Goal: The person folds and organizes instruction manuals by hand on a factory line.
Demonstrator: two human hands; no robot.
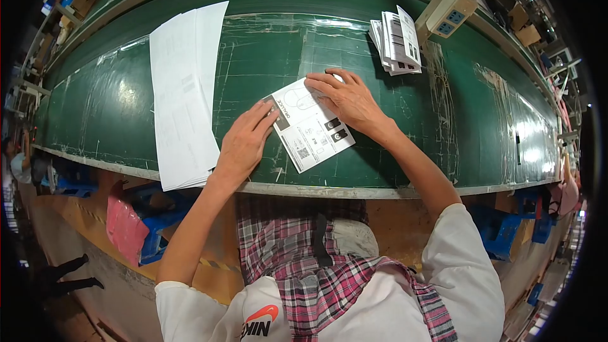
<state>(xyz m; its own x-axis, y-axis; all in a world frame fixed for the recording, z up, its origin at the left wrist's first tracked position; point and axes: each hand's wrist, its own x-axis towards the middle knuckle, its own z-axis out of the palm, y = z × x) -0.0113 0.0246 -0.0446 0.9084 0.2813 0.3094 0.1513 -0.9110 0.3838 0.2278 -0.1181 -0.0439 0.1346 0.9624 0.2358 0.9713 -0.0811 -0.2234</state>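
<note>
A printed white leaflet (313, 130) lies tilted on the green table in front of me, folded into a small panel with line drawings, a dark band and a QR code. My left hand (246, 139) rests its outstretched fingertips on the leaflet's left edge, over the dark band. Across the upper right part of the leaflet lies my right hand (351, 102), its fingers a little bent and apart, pressing on the paper. Left of my left hand is a stack of large unfolded sheets (183, 95). A pile of folded leaflets (398, 41) sits at the back right.
The green tabletop (259, 57) is covered with scuffed clear tape. A post with a socket box (451, 12) stands behind the folded pile. Below the front edge are blue stools (494, 231) and a pink cloth or bag (126, 225). Other people show partly at the far sides.
</note>
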